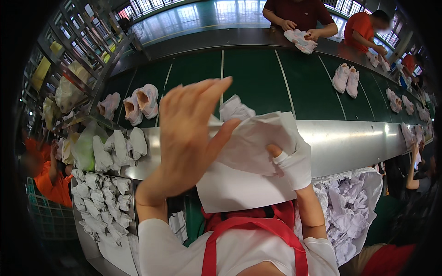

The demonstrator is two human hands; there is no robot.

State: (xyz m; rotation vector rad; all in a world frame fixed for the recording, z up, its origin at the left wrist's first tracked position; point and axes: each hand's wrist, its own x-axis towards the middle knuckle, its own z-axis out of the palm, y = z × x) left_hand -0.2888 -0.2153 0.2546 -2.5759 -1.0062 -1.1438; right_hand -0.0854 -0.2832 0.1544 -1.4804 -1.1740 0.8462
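Observation:
My left hand (186, 126) is raised, open and slightly blurred, with its fingers stretched out and thumb apart. It hangs over the left part of a thin white sheet of paper (251, 142). My right hand (294, 165), in a white covering that leaves the thumb bare, grips the sheet's right side with the thumb on top. Lower down, a flat white sheet (239, 188) shows beneath the gripped one. Just beyond the paper lies a crumpled white paper wad (235, 109), partly hidden.
Pale shoes (140, 103) stand left on the green conveyor belt (255, 78), more shoes (346, 80) right. Paper wads (119, 149) line the metal ledge (350, 142). A bin of wads (103, 202) sits left, a bin of crumpled paper (345, 207) right. Co-workers work across the belt and alongside.

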